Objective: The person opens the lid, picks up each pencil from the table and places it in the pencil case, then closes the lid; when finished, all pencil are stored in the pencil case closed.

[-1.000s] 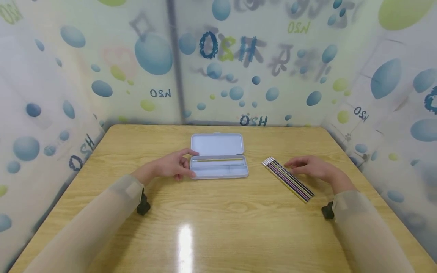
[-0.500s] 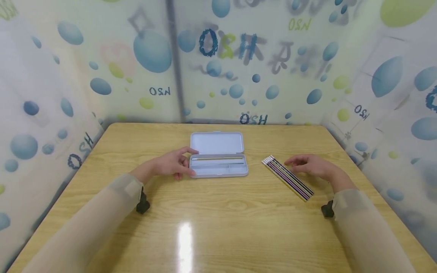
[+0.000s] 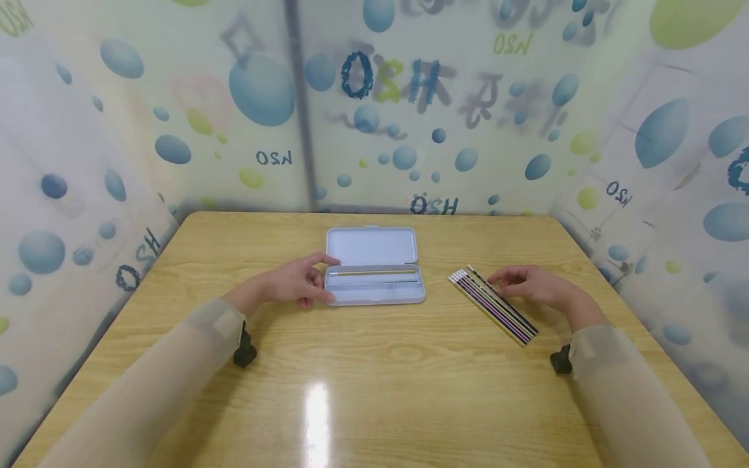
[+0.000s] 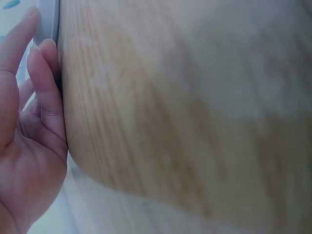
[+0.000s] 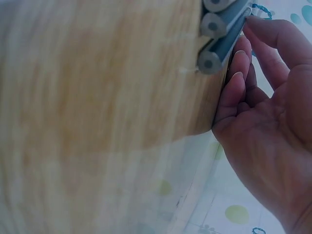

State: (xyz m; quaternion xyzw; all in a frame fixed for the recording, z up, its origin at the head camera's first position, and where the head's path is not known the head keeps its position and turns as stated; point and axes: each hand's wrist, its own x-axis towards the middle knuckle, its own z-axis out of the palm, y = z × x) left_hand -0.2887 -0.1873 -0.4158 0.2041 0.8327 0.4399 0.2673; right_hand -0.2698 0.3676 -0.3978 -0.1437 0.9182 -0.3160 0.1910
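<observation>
An opened pale-blue pencil case (image 3: 374, 299) lies at the middle of the table, its lid (image 3: 371, 246) folded back. In its long compartment rests one yellowish pencil (image 3: 374, 273). My left hand (image 3: 295, 283) holds the case's left end, thumb at the front corner and index finger by the hinge; the other fingers bend inward. To the right, several striped pencils (image 3: 488, 307) lie side by side at a slant, white ends pointing away. My right hand (image 3: 532, 284) pinches the outermost dark pencil (image 5: 222, 51) between thumb and fingertips; its far end sticks out past the others.
The wooden table (image 3: 386, 396) meets patterned fabric walls (image 3: 374, 149) at the back and both sides. A small black device (image 3: 244, 351) is strapped under the left wrist, another black device (image 3: 562, 359) under the right.
The outermost pencil at my right hand has slid slightly away from me, out of line with the others, and my right fingers have come onto it. My left hand and the case stay put.
</observation>
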